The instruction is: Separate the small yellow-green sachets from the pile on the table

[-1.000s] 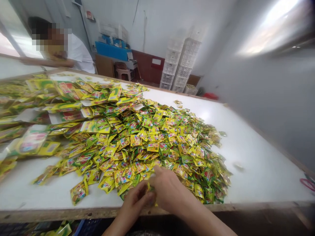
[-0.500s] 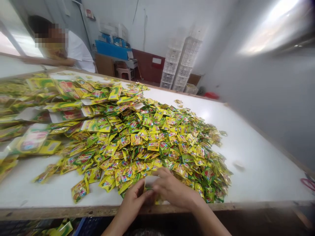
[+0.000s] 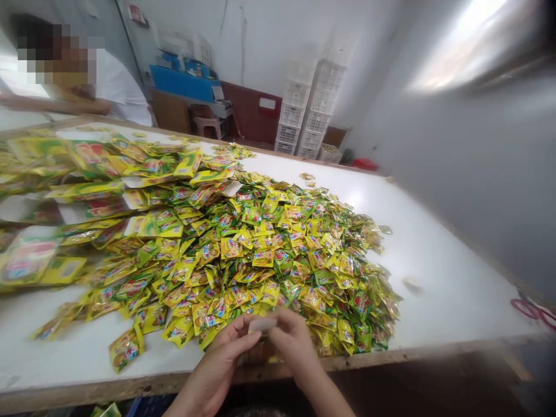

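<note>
At the table's front edge, both my hands are closed around a small cardboard box (image 3: 262, 325), of which mainly a white flap shows. My left hand (image 3: 228, 350) grips its left side, the thumb lying along the near edge. From the right, my right hand (image 3: 290, 341) presses its fingers on the flap; its fingertips are partly hidden. Just beyond both hands rises a large heap of small yellow and green sachets (image 3: 269, 258). A few loose sachets (image 3: 125, 347) lie left of my left hand.
Yellow-green cartons with white flaps (image 3: 30, 255) are piled at the left on the white table (image 3: 452, 278). A person in a white top (image 3: 119, 87) leans at the far left. Stacked white crates (image 3: 315, 116) stand behind; red-handled scissors (image 3: 527, 310) lie at the right edge.
My right hand has drawn in closer to my left hand, and the white flap now lies flatter between them. The whole view has shifted slightly to the right.
</note>
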Motion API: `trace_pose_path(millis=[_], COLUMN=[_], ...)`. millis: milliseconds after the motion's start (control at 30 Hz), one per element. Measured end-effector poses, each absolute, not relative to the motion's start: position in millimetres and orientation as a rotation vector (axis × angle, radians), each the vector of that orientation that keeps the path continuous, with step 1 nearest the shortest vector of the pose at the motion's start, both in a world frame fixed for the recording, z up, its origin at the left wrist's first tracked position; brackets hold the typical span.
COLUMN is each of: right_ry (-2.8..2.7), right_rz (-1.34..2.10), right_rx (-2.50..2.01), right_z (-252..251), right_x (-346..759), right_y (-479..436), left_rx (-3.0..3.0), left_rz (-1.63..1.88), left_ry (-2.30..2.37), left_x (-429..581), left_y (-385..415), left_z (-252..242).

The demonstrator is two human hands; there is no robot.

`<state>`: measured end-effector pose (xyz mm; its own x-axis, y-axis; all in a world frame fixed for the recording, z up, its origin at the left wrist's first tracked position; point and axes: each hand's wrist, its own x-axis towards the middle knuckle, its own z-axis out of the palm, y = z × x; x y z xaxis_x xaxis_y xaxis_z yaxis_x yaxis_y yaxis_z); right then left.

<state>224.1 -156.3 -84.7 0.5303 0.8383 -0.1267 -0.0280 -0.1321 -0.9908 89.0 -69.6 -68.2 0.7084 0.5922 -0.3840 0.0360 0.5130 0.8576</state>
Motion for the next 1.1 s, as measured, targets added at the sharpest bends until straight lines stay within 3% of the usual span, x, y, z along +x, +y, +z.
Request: trace_pose_path(millis=[100,300,633,800,933,1100], right_ry=[-0.942,-0.883,-1.131,-1.264,-1.264,-1.009], right_rz=[0.701,0.749,0.481,0.393,0.474,0.026], right_rx=[-1.481,-1.506,-1.397,-1.443,-1.498,-2.001], right_z=[-78.6,-85.4,-89.8,-92.3,-85.8,-86.6], right_x=[231.1,234.0,227.7,217.2,242.4,305.7], right_y=[-147.9,-142.2,-158.8,-180.3,-177.6,-140.8], left_rx=[1.144,1.397,1.996,2.05,2.154,2.216], left_rz=[0.545,0.655,0.845,0.843,0.635,0.446], left_ry=[0.862,0.939,0.546,0.286,0.366,0.361], left_x=[88.5,88.0,73.4,66.5,65.4,74.1], left_y=[-68.6,-61.8,-50.8,-61.5,-69.2,-77.3], left_z=[-81.2,-101.2,-113.7,-123.3,-114.0,-105.9])
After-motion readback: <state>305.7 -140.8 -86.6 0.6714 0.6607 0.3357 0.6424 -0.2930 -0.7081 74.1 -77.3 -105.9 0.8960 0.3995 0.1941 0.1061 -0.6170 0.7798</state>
